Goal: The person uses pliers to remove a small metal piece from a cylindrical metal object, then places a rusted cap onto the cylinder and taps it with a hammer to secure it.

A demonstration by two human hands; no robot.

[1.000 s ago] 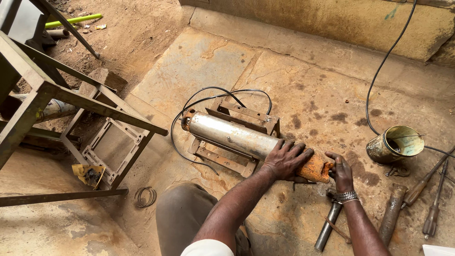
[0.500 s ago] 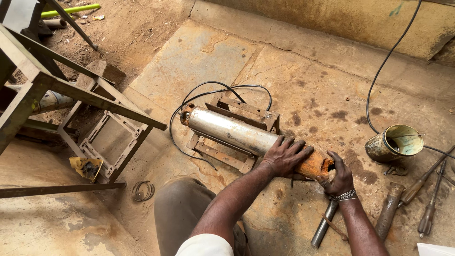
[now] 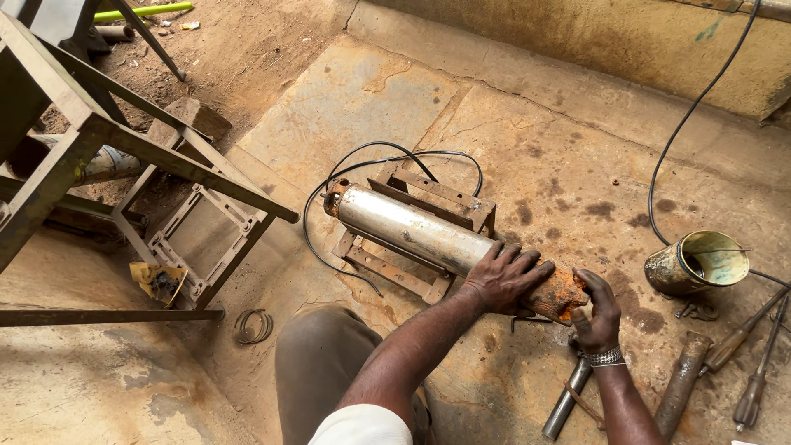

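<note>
Kneeling over a long metal cylinder [image 3: 420, 231], the person has both hands on its near, rusty end. The left hand [image 3: 504, 276] lies palm-down on top of the cylinder with fingers spread, pressing rather than closing around it. The right hand [image 3: 595, 311] wraps over the rusty orange end cap, fingers curled against it. The cylinder lies tilted across a small metal frame [image 3: 428, 206] on the concrete floor [image 3: 511, 124].

Just nearer than the cylinder's rusty end, a steel pipe [image 3: 567, 400] lies on the floor under the right wrist. To the right of the cylinder lie a rusty bar [image 3: 682, 383] and two screwdrivers [image 3: 754, 387], with a dirty tin can [image 3: 700, 264] on its side just beyond them. A black cable [image 3: 387, 156] loops around the cylinder's far end. Left of the cylinder stands an angle-iron stand [image 3: 132, 156], and beyond everything runs a low concrete wall [image 3: 593, 41].
</note>
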